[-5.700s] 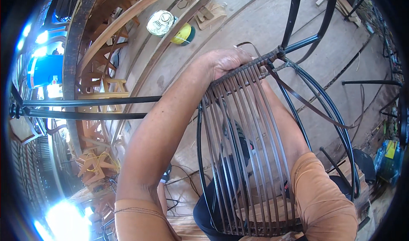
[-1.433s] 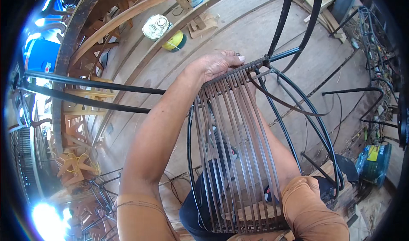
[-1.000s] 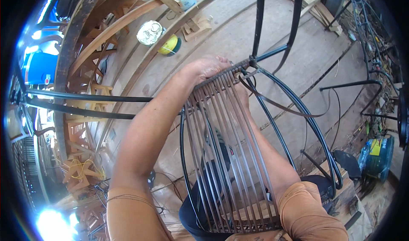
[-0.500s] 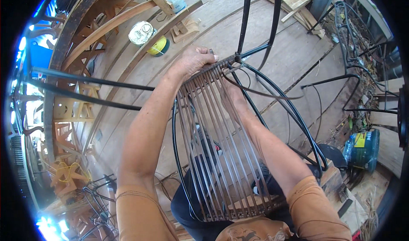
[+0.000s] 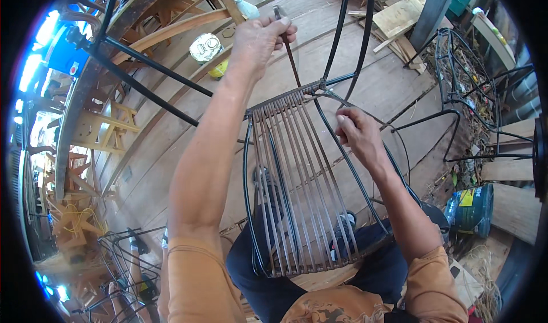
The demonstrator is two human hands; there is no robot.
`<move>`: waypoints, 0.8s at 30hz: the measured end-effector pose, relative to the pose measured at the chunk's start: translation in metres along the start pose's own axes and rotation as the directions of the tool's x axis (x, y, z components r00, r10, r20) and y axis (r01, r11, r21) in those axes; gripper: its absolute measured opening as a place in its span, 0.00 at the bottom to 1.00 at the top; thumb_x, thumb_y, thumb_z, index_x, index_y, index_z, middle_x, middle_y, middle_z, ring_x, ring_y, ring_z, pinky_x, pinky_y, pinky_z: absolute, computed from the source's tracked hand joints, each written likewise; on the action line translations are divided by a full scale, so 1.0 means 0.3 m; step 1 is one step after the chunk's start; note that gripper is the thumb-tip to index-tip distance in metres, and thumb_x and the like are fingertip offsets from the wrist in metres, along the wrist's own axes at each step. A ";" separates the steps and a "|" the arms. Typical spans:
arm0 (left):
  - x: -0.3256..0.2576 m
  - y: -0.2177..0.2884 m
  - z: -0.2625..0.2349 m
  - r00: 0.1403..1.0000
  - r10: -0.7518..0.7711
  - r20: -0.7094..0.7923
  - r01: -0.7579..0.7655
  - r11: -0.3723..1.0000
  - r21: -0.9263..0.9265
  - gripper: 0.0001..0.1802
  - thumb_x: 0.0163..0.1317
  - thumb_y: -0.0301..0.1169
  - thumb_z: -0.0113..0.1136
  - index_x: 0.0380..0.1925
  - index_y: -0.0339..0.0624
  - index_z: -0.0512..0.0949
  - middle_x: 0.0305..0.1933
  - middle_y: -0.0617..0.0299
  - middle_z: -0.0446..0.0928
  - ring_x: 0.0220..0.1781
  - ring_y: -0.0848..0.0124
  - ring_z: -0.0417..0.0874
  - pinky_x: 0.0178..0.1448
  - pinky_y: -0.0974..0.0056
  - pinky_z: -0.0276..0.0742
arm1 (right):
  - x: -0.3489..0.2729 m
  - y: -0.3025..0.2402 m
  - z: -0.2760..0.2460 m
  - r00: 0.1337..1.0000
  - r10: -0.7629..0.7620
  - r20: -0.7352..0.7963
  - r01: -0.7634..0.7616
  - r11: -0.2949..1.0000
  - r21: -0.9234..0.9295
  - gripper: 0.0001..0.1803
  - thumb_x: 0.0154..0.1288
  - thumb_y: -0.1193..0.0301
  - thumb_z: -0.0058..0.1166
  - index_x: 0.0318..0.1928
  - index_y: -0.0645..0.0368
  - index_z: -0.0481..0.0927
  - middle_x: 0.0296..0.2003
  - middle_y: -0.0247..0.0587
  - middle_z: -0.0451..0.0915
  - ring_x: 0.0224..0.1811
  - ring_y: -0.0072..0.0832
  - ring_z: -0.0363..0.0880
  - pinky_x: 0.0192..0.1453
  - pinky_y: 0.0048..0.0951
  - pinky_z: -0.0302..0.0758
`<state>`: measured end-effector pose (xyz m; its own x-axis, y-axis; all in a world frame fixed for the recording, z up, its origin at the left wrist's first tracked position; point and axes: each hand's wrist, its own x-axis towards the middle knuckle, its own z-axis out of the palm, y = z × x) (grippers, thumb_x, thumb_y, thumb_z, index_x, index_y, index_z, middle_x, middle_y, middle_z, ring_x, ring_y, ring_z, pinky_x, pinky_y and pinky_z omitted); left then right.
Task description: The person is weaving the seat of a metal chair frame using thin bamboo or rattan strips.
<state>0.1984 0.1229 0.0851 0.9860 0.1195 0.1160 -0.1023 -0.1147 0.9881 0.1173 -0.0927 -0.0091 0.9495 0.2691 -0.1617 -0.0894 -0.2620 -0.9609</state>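
A black metal chair frame [image 5: 247,191] lies across my lap, with brown cord strands [image 5: 297,174] strung lengthwise across it. They wrap closely around the far crossbar [image 5: 288,99]. Beyond that bar, my left hand [image 5: 257,44] is closed on a loose brown cord [image 5: 292,66], which stretches taut down to the bar; its tip sticks up past my fingers. To the right of the strands, my right hand [image 5: 359,134] is raised beside the frame's side tubes, fingers curled together. Whatever it may pinch is hidden. Another length of cord curves behind that hand.
Wooden planks [image 5: 165,180] form the floor. A silver-lidded can [image 5: 205,47] and a plastic bottle [image 5: 246,7] stand at the far left. Wooden pieces [image 5: 402,17] lie at the far right, near more black metal frames [image 5: 451,103]. A wrapped green roll [image 5: 471,209] sits at the right.
My left hand has risen away from the crossbar, drawing the cord out. My right hand has come out from beneath the strands and moved right. The chair frame has shifted slightly.
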 end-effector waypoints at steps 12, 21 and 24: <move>-0.161 0.180 0.038 0.999 0.048 0.018 -0.051 0.956 0.287 0.09 0.62 0.31 0.55 0.29 0.35 0.78 0.27 0.62 0.79 0.28 0.81 0.76 0.35 0.77 0.71 | 0.297 0.042 0.186 0.937 0.043 0.347 -0.333 0.415 0.847 0.14 0.63 0.76 0.43 0.50 0.56 0.65 0.25 0.36 0.73 0.20 0.24 0.69 0.22 0.24 0.65; -0.165 0.206 0.020 0.999 0.045 -0.004 -0.042 0.967 0.253 0.10 0.62 0.32 0.54 0.31 0.36 0.78 0.27 0.61 0.80 0.28 0.81 0.77 0.33 0.77 0.69 | 0.266 0.047 0.228 0.968 0.123 0.220 -0.251 0.407 0.878 0.08 0.63 0.76 0.43 0.42 0.59 0.65 0.23 0.37 0.72 0.17 0.25 0.68 0.17 0.26 0.65; -0.166 0.209 0.012 0.999 0.046 -0.019 -0.040 0.967 0.252 0.10 0.61 0.32 0.55 0.30 0.35 0.78 0.28 0.61 0.80 0.29 0.80 0.78 0.34 0.77 0.70 | 0.217 0.002 0.228 0.969 0.197 0.149 -0.247 0.771 0.587 0.06 0.63 0.72 0.46 0.32 0.61 0.74 0.18 0.38 0.73 0.21 0.30 0.73 0.24 0.32 0.71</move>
<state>0.1432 0.1063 0.1408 0.9776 0.1332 0.1631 -0.1047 -0.3646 0.9253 0.1584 -0.0120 -0.0355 0.8576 0.3473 -0.3793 -0.4800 0.2759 -0.8327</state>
